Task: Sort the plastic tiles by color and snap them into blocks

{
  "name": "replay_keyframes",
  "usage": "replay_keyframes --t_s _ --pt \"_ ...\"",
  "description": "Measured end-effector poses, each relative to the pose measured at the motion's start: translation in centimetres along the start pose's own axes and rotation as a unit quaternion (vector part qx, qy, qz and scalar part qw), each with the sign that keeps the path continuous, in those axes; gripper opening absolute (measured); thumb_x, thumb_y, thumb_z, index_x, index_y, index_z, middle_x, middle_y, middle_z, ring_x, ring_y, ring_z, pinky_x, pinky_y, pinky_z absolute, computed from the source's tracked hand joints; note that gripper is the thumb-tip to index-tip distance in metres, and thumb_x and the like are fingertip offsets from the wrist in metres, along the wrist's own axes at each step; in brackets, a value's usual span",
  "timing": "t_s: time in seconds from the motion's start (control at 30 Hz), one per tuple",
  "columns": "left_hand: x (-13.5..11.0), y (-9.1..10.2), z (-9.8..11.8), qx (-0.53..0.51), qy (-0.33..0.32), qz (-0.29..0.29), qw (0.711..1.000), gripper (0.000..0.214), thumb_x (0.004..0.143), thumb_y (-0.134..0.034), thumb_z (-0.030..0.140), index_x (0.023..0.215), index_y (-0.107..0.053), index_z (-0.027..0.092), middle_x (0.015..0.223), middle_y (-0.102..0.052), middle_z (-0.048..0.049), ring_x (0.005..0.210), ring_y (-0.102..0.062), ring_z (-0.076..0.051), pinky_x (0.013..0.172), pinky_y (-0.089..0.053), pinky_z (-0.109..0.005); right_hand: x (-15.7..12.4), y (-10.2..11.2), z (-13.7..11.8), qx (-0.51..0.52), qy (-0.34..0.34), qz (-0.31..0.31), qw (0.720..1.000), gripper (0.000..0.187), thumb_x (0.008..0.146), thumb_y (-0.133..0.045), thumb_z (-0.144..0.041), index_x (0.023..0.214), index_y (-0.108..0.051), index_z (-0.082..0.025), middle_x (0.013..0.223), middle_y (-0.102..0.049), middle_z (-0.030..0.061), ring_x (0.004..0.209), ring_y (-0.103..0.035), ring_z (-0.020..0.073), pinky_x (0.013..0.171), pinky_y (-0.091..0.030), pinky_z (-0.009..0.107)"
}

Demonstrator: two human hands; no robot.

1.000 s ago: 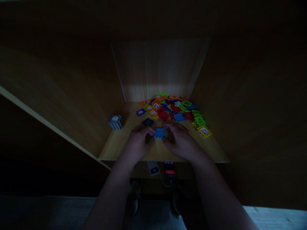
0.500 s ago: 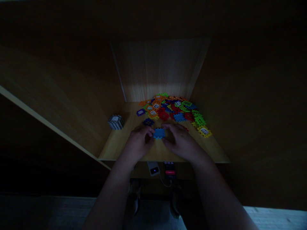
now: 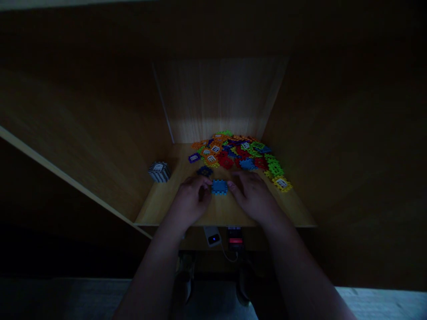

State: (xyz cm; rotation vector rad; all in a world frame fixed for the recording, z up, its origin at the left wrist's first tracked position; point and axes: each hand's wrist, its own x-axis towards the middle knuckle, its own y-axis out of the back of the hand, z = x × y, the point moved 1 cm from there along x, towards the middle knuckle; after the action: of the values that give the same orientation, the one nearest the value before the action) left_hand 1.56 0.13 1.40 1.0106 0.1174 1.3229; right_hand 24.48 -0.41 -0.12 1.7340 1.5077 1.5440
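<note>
Near blue piece (image 3: 219, 187): a toothed plate lying in the gap between the two hands; its front edge looks thick, and I cannot tell if it is one layer or several.
Good handling: best steadied from the left by its edge while the other side is lined up, with fingertips kept off the small teeth; pressure would go on most evenly from both sides at once, since a one-sided push could skew it. In this dim light, judging the teeth by feel seems wise.
Left hand (image 3: 191, 198): just left of the near blue piece, fingers curled narrowly at its edge; whether they pinch it or only rest there, I cannot tell.
Right hand (image 3: 254, 194): right of the near blue piece, thumb close to its edge, forefinger stretched apart from it, so the grasp is loose and parted.
Dark blue piece (image 3: 204, 171): beyond the near blue piece and to its left.
Colourful heap (image 3: 226, 160): beyond the near blue piece, spreading rightward.
Striped cube (image 3: 159, 172): well left of the near blue piece.
</note>
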Motion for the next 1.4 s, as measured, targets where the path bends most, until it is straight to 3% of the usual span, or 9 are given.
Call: replay_keyframes --t_s 0.1,0.27,0.37,0.53,0.77,0.9,1.07,1.23,1.4 --pt "0.0 0.1 0.1 0.001 -0.003 0.003 1.0 0.027 0.09 -0.064 0.002 0.107 -0.071 0.023 0.096 -0.077 -0.0023 0.093 -0.074 -0.022 0.09 -0.058 -0.037 0.0 -0.4 0.4 -0.063 -0.03 0.028 0.997 0.042 0.11 -0.051 -0.049 0.129 -0.071 -0.017 0.125 -0.076 0.0209 0.122 -0.068 0.0399 0.11 -0.052 0.061" --pt "0.0 0.2 0.3 0.006 0.0 0.004 1.0 0.023 0.093 -0.064 0.005 0.105 -0.072 0.023 0.097 -0.078 -0.0028 0.095 -0.074 -0.023 0.091 -0.059 -0.038 -0.4 -1.4 1.5 -0.094 -0.062 0.069 0.991 0.048 0.107 -0.055 -0.053 0.135 -0.068 -0.015 0.146 -0.067 0.0255 0.142 -0.055 0.0461 0.117 -0.044 0.071" --pt "0.0 0.2 0.3 0.008 -0.005 0.009 1.0 0.024 0.091 -0.064 0.004 0.104 -0.072 0.023 0.098 -0.078 -0.003 0.094 -0.074 -0.023 0.09 -0.06 -0.038 -0.5 -1.8 1.7 -0.094 -0.058 0.07 0.991 0.049 0.106 -0.057 -0.055 0.138 -0.065 -0.018 0.146 -0.068 0.0224 0.146 -0.053 0.0464 0.119 -0.04 0.073" --pt "0.0 0.1 0.2 0.01 -0.003 0.007 1.0 0.022 0.093 -0.063 0.006 0.105 -0.072 0.023 0.097 -0.078 -0.0032 0.094 -0.074 -0.023 0.09 -0.059 -0.038 -0.2 -1.1 1.2 -0.099 -0.056 0.051 0.992 0.041 0.106 -0.057 -0.046 0.133 -0.066 -0.016 0.134 -0.072 0.0229 0.135 -0.059 0.0457 0.113 -0.047 0.069" --pt "-0.1 0.0 0.1 0.014 0.003 0.008 1.0 0.024 0.091 -0.065 0.005 0.105 -0.072 0.023 0.095 -0.076 -0.0032 0.093 -0.073 -0.023 0.088 -0.058 -0.037 -0.3 -0.6 1.2 -0.093 -0.099 0.101 0.986 0.039 0.102 -0.062 -0.043 0.128 -0.071 -0.016 0.131 -0.068 0.0284 0.125 -0.059 0.049 0.103 -0.05 0.072" --pt "0.0 0.1 0.2 0.014 -0.002 0.006 1.0 0.023 0.092 -0.065 0.006 0.104 -0.072 0.023 0.091 -0.076 -0.0021 0.088 -0.073 -0.023 0.084 -0.058 -0.036 -0.4 -0.7 1.4 -0.092 -0.102 0.111 0.984 0.025 0.101 -0.065 -0.042 0.116 -0.076 -0.025 0.124 -0.074 0.0211 0.119 -0.063 0.0439 0.105 -0.05 0.069" --pt "0.0 0.1 0.2 0.02 -0.005 0.006 1.0 0.023 0.092 -0.065 0.005 0.103 -0.072 0.024 0.094 -0.077 -0.0022 0.092 -0.073 -0.023 0.087 -0.058 -0.037 -0.3 -0.3 1.3 -0.097 -0.119 0.075 0.985 0.021 0.1 -0.065 -0.035 0.112 -0.078 -0.024 0.12 -0.076 0.0204 0.118 -0.064 0.0434 0.103 -0.051 0.067" --pt "-0.1 0.2 0.3 0.02 -0.005 0.006 1.0 0.022 0.093 -0.065 0.006 0.104 -0.072 0.023 0.095 -0.077 -0.0024 0.093 -0.073 -0.024 0.086 -0.057 -0.037 -0.3 0.1 1.0 -0.115 -0.108 0.085 0.984 0.019 0.1 -0.066 -0.037 0.105 -0.077 -0.023 0.109 -0.076 0.019 0.108 -0.066 0.0393 0.095 -0.055 0.059" --pt "-0.1 0.2 0.3 0.018 -0.001 0.004 1.0 0.023 0.092 -0.066 0.005 0.105 -0.072 0.023 0.097 -0.077 -0.0023 0.093 -0.073 -0.023 0.087 -0.056 -0.037 0.0 0.4 0.7 -0.136 -0.124 0.039 0.982 0.021 0.103 -0.062 -0.032 0.102 -0.08 -0.021 0.108 -0.077 0.0199 0.103 -0.069 0.0399 0.094 -0.054 0.059"
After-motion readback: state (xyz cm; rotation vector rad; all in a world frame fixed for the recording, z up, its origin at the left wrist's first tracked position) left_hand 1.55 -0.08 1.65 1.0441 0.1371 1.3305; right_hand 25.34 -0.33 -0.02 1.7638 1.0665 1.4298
